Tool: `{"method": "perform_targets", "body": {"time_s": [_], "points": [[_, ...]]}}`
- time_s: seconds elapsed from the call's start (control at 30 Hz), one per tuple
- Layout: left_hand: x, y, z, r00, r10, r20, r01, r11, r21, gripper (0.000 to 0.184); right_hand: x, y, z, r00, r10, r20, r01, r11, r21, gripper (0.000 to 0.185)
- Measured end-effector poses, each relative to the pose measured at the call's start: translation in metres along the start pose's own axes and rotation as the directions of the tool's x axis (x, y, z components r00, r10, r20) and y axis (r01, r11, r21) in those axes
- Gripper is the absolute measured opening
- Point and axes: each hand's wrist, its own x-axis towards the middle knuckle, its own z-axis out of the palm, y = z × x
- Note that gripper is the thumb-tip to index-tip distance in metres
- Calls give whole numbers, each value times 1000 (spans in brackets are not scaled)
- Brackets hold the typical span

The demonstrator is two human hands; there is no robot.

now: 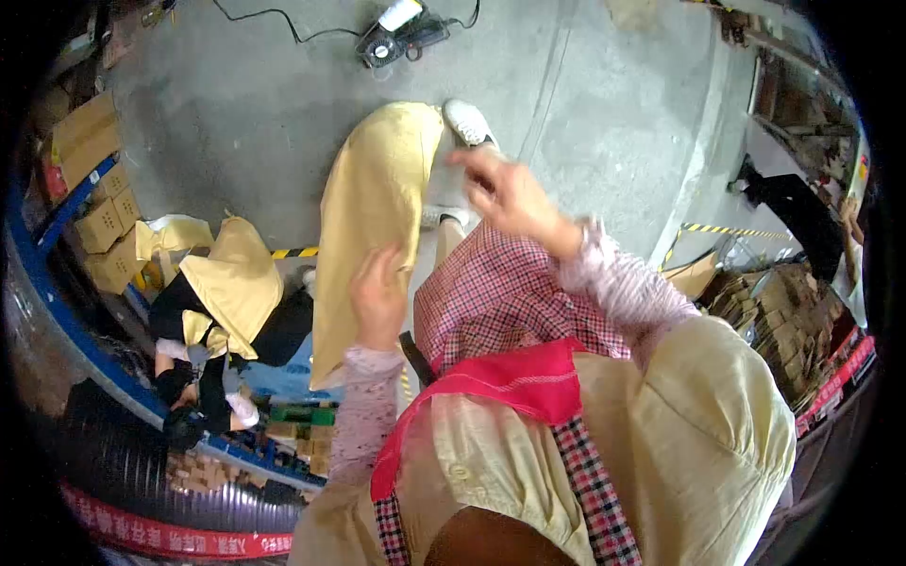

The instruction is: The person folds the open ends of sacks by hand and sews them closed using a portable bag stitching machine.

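My left hand (378, 294) is against or just above the lower part of a long pale yellow cloth (373, 189), fingers extended and slightly blurred. The cloth hangs in front of my left side, its rounded end near a white shoe (467, 123). My right hand (510, 193) is raised over the top of a pink-and-black checked apron (510, 292), right of the cloth. Its fingers are bent and apart, smeared by motion, with nothing visible between them. A bright pink band (510, 382) crosses the apron at my waist.
A black device with a fan and cable (382, 49) lies on the grey floor (245, 104). At left, a person in a yellow apron (241, 283) is near a blue rack and cardboard boxes (99, 226). Stacked cardboard (779, 307) and a person in dark trousers (807, 222) are at right.
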Motion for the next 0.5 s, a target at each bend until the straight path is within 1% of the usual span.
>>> {"method": "perform_targets", "body": {"time_s": [0.03,0.07,0.1,0.13,0.17,0.23,0.27,0.33,0.37,0.4,0.47,0.5], "points": [[-2,-4,-9,998,-42,-38,41,999,-9,35,9,46,8,1000,11,-25,-14,993,-121,44],[0,-2,-14,999,-43,-25,44,999,11,35,17,72,17,999,1,38,9,966,-259,49],[5,4,-21,1000,-22,-5,22,996,85,38,23,92,26,995,-2,100,41,920,-390,55],[7,7,-25,1000,1,14,-3,988,157,40,31,105,35,979,-53,196,125,920,-371,71],[7,6,-25,1000,-1,22,-3,985,172,40,42,113,46,969,-96,228,179,907,-380,77],[3,1,-29,999,-4,32,-4,969,248,40,60,122,68,933,-272,236,347,852,-391,76],[1,0,-29,999,-36,34,25,961,274,39,67,126,73,934,-270,232,343,859,-381,76],[2,-2,-31,999,-30,44,17,961,275,37,78,133,82,864,-393,315,488,809,-327,62],[2,-3,-31,999,-22,46,9,964,267,35,81,141,87,862,-393,319,489,812,-319,62],[1,-2,-33,999,-32,44,19,963,267,35,83,148,93,840,-414,351,514,814,-272,53],[3,1,-35,991,-131,28,117,948,296,30,85,150,96,793,-444,417,552,814,-183,34],[4,2,-34,991,-137,13,127,950,286,30,84,152,95,783,-447,432,561,808,-182,34]]}}
